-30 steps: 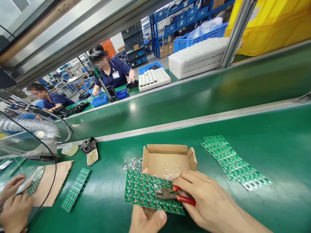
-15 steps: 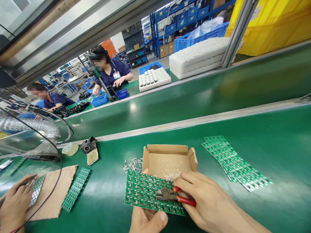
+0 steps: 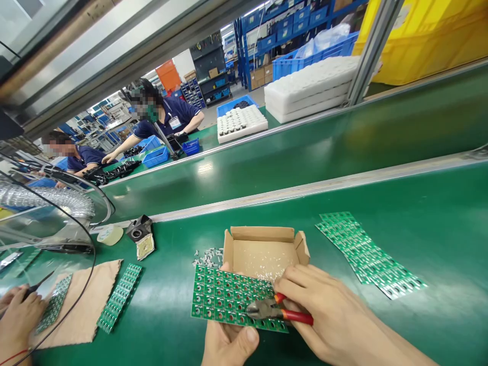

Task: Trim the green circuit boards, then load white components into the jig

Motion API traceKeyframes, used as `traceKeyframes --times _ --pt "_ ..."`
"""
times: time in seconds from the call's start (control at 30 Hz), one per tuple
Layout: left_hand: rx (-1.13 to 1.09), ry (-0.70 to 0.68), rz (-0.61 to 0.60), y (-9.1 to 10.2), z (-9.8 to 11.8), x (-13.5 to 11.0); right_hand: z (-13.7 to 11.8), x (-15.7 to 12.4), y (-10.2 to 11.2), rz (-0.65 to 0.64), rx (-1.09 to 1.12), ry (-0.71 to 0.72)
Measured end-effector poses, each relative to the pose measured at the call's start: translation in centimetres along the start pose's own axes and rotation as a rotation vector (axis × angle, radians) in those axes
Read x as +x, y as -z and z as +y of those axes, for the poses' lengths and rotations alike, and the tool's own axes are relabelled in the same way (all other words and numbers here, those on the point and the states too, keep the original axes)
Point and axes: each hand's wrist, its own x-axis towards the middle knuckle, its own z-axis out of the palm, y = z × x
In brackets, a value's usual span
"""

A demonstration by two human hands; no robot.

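My left hand (image 3: 231, 340) grips a green circuit board panel (image 3: 217, 295) from below, thumb at the near edge and fingertips behind the far edge. Rows of round holes cover the panel. My right hand (image 3: 316, 310) is closed round the red handles of a pair of side cutters (image 3: 263, 308), whose metal jaws lie over the panel's near right part. Just beyond the panel is an open cardboard box (image 3: 263, 235) with small pale bits in it. Small grey-white parts (image 3: 208, 256) lie in a heap left of the box.
Several green panels (image 3: 369, 254) lie overlapped on the right. At left, a co-worker's hands (image 3: 23, 310) hold a dark tool by a panel on a beige cloth (image 3: 86, 295). Another panel (image 3: 120, 297) lies beside it. A metal rail (image 3: 244, 203) crosses behind.
The panel has shifted slightly left, and the cutters' jaws sit a little nearer its near edge. Across the line, a co-worker has stretched an arm to the left. The left co-worker's tool has moved.
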Motion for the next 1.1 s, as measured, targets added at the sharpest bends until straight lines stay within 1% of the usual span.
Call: traceKeyframes --times 0.07,0.13,0.27,0.37,0.47,0.63,0.77,0.87,0.97,1.1 --pt "-0.073 -0.030 0.012 -0.2 0.0 0.1 -0.1 0.0 0.0 -0.023 0.015 0.001" --pt "-0.082 -0.021 0.018 0.0 -0.1 0.2 -0.3 0.0 0.0 -0.033 0.023 -0.002" --pt "0.046 0.035 0.044 1.0 -0.4 0.0 -0.4 -0.1 -0.2 -0.034 0.028 -0.003" --pt "0.110 0.027 0.093 1.4 -0.5 -0.1 -0.4 -0.2 -0.3 -0.029 0.030 -0.004" --pt "0.163 0.012 0.115 1.4 -0.5 -0.1 -0.4 -0.3 -0.5 -0.038 0.035 -0.008" --pt "0.182 0.007 0.119 1.5 -0.7 -0.1 -0.3 -0.5 -0.9 -0.018 0.024 -0.004" --pt "0.127 0.029 0.092 1.8 -0.6 -0.1 -0.3 -0.7 -1.0 -0.027 0.027 -0.015" --pt "0.058 0.020 0.078 1.5 -0.3 0.0 -0.3 -0.7 -0.9 -0.026 0.031 -0.031" --pt "-0.003 -0.009 0.049 0.5 0.0 0.2 -0.2 -0.4 -0.8 0.005 0.021 -0.034" --pt "-0.116 0.007 0.046 -0.6 0.0 0.3 -0.1 -0.3 -0.8 -0.001 0.028 -0.021"
